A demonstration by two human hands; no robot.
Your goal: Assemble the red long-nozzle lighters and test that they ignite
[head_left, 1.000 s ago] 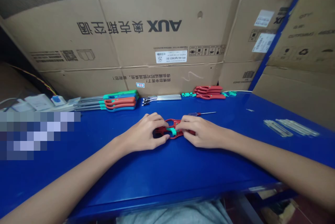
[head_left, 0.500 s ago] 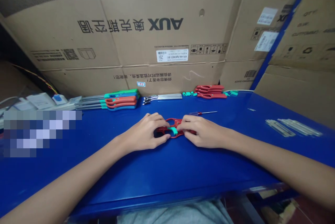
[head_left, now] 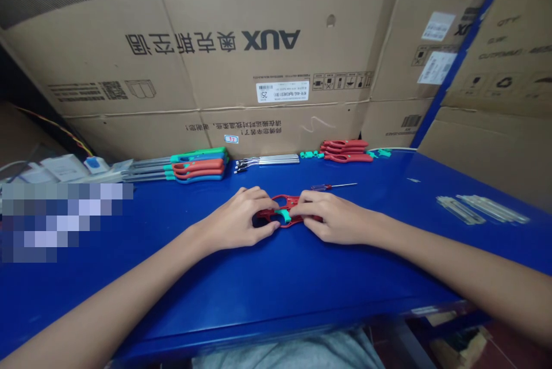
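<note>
A red lighter casing (head_left: 294, 202), with loop-shaped openings, lies on the blue table between my hands. A teal trigger piece (head_left: 284, 216) sits in its middle. My left hand (head_left: 242, 218) is closed around the casing's left end, thumb at the near side and fingers at the far side. From the right, my right hand (head_left: 331, 218) grips the other end, its fingertips at the teal piece. My fingers hide both ends of the casing. Just beyond my right hand lies a screwdriver (head_left: 328, 187) with a dark red handle.
Assembled long lighters (head_left: 199, 169) are stacked at the back left, beside white plugs (head_left: 64, 167). Metal rods (head_left: 278, 159), small teal parts (head_left: 309, 154) and red casings (head_left: 348, 157) line the back. Clear plastic pieces (head_left: 491, 209) lie right. A cardboard sheet (head_left: 207, 81) stands behind.
The teal piece sits slightly further left, and my right fingertips have shifted slightly left onto it. My left hand keeps its hold.
</note>
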